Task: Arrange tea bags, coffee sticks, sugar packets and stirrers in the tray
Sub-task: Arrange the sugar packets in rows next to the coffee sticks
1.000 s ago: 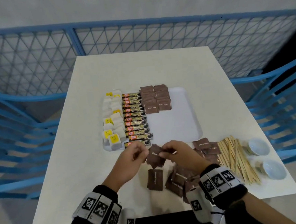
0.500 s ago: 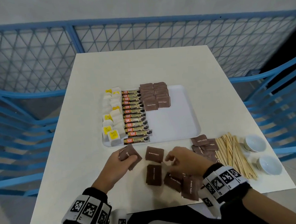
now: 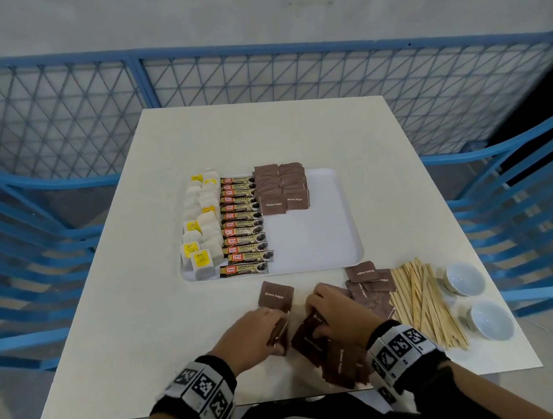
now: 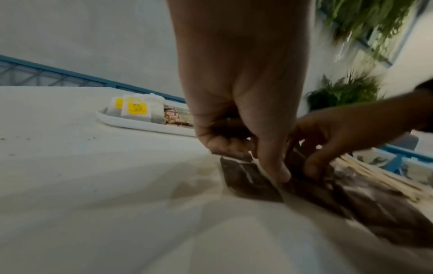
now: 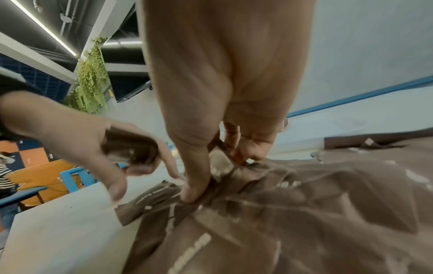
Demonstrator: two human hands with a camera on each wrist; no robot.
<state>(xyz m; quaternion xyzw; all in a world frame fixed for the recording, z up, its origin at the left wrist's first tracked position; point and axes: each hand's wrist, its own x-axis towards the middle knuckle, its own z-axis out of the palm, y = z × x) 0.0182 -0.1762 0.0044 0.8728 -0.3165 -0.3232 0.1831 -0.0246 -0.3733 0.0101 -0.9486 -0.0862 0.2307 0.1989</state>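
Note:
The white tray [image 3: 315,239] holds a column of tea bags [image 3: 202,230], a row of coffee sticks [image 3: 242,222] and two short rows of brown sugar packets [image 3: 281,188]. In front of it my left hand [image 3: 273,331] grips a few sugar packets [image 4: 232,129] in its curled fingers, low over the table. My right hand [image 3: 318,320] pinches a packet [image 5: 220,163] on top of the loose sugar pile [image 3: 340,362]. One single packet [image 3: 275,295] lies flat just beyond both hands. Wooden stirrers [image 3: 419,303] lie in a heap to the right.
More sugar packets [image 3: 370,284] lie between my right hand and the stirrers. Two small white bowls [image 3: 464,279] [image 3: 490,320] stand at the table's right edge. The tray's right half is bare. A blue mesh fence [image 3: 255,73] surrounds the table.
Both hands have dropped from just in front of the tray back toward me, onto the loose pile. The left hand keeps its packets; the right now pinches one in the pile.

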